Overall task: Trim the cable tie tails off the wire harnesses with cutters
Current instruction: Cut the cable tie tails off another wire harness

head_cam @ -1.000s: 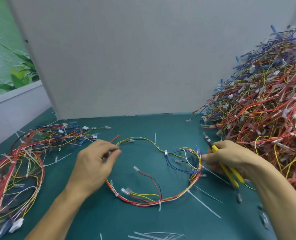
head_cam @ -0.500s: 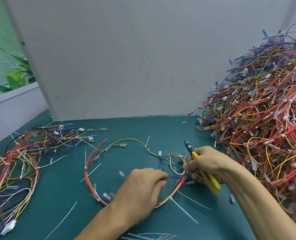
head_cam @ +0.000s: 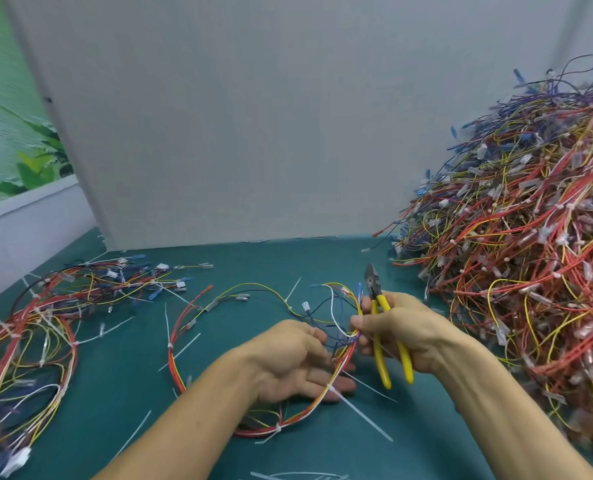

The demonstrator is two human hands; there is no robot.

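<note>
Cutters (head_cam: 381, 317): yellow handles, dark head. Harness (head_cam: 180, 344): red, yellow, white and blue wires; white ties. Tabletop (head_cam: 115, 393): teal. Panel (head_cam: 236, 116): plain grey.

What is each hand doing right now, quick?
Left hand: open, fingers straight under the wire harness.
Right hand: gripping the yellow cutters.
</note>
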